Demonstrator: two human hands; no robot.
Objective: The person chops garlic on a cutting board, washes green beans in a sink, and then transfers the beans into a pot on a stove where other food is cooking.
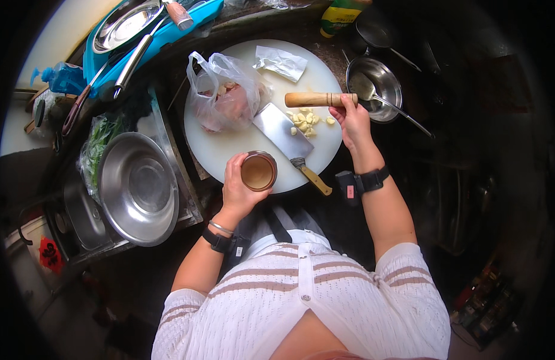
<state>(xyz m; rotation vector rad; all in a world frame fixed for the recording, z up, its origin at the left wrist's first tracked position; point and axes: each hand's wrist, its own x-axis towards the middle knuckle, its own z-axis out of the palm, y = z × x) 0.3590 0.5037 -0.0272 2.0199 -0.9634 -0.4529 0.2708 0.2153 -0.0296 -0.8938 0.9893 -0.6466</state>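
My left hand (241, 186) grips a brown mortar (259, 171) by its side, at the near edge of a round white cutting board (214, 155). Nothing shows inside the mortar's pale interior. Between the thumb and fingers of my right hand (353, 118) is the end of a wooden pestle (311, 99), held level above the board. Below the pestle lies a pile of peeled garlic cloves (305, 121). A cleaver (284, 131) with a wooden handle rests diagonally between the garlic and a clear plastic bag (228, 101) of raw meat. Crumpled white paper (282, 63) lies at the back.
Left of the board, a large steel basin (147, 189) stands over the sink (81, 218), beside bagged leafy greens (104, 144). A blue tray (151, 54) of utensils is at back left. To the right sits a steel bowl (387, 85) with a ladle (405, 117).
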